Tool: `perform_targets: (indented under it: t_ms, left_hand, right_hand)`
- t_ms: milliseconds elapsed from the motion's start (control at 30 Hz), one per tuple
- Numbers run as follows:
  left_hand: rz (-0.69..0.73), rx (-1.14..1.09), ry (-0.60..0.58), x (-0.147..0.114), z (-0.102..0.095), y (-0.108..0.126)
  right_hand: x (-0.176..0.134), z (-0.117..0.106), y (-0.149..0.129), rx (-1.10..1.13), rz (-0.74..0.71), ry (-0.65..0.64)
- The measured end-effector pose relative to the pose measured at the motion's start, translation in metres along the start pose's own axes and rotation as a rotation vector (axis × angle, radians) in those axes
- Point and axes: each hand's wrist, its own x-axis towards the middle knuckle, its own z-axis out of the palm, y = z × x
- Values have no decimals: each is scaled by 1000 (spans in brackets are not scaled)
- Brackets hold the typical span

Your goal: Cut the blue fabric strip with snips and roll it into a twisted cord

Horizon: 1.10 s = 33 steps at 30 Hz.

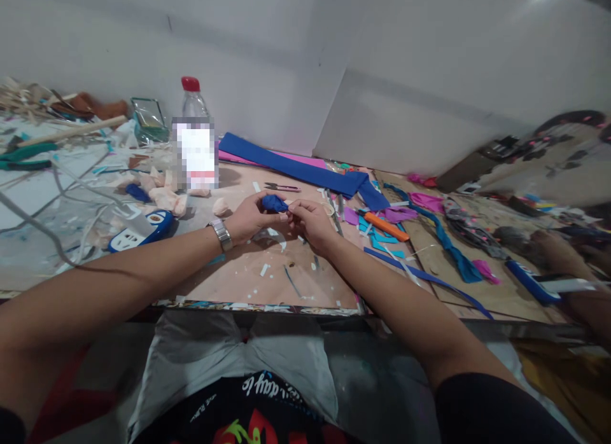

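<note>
My left hand [251, 218] and my right hand [310, 222] meet over the brown worktable [248, 282], both pinching a small bunched piece of blue fabric [274, 203] between their fingertips. A metal watch [222, 234] sits on my left wrist. Small thread snips [281, 187] lie just beyond the hands. A long blue fabric strip [305, 169] stretches across the table behind them. An orange utility knife [386, 227] lies to the right of my right hand.
A clear water bottle [195, 142] with a red cap stands at the back left, near cream fabric pieces [167, 196] and a blue-and-white power strip [140, 231]. Green pliers [26, 156] lie far left. Another person's hand [548, 247] rests at the right among blue and pink scraps.
</note>
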Motion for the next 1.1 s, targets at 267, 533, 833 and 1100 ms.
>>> perform_targets:
  t_ms: [267, 533, 833, 1100]
  left_hand:
    - [-14, -159, 0, 5, -3, -13]
    - [-44, -194, -65, 6, -3, -15]
    - [-43, -183, 1, 7, -3, -14]
    - [47, 168, -5, 3, -2, -7]
  right_hand:
    - [-4, 2, 0, 18, 27, -114]
    - [-7, 3, 3, 25, 27, -141]
    - [-6, 4, 6, -131, -51, -94]
    - [-3, 0, -4, -224, -257, -8]
